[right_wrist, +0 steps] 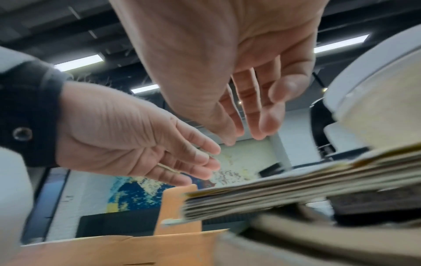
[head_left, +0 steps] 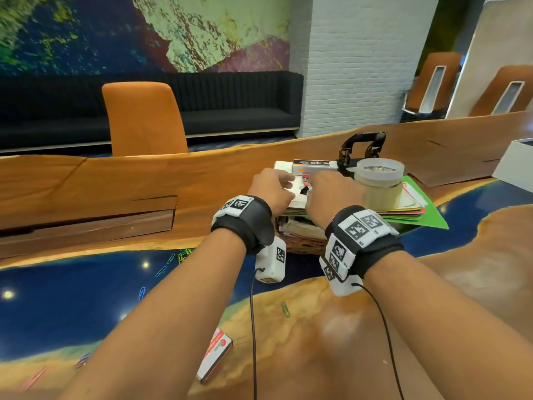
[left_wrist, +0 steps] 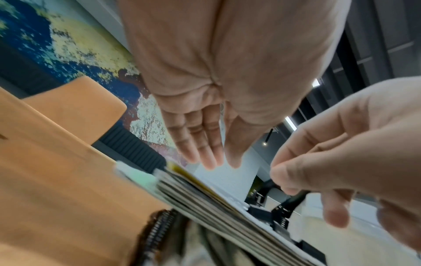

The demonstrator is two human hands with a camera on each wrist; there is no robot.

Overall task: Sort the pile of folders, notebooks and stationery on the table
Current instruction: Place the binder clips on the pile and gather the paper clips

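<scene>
A stack of folders and notebooks (head_left: pixel 297 210) lies on a wicker basket (head_left: pixel 302 245) in the middle of the table. On top of it stand a white box (head_left: pixel 314 166), a black hole punch (head_left: pixel 362 148) and a frosted jar (head_left: pixel 379 180), with small binder clips (head_left: pixel 304 190) loose in front of the box. My left hand (head_left: pixel 284 181) hovers above the stack's left part, its fingers (left_wrist: pixel 205 158) straight and holding nothing. My right hand (head_left: pixel 320 183) hovers close beside it over the clips, fingers (right_wrist: pixel 262 129) relaxed and empty. The stack's edge (right_wrist: pixel 296 187) lies just below both hands.
Coloured paper clips (head_left: pixel 170 261) are scattered over the blue part of the table at the left, and a green one (head_left: pixel 285 308) lies nearer me. A small red and white box (head_left: pixel 215 353) lies by my left forearm. An orange chair (head_left: pixel 144 119) stands behind the table; a white box (head_left: pixel 516 166) sits far right.
</scene>
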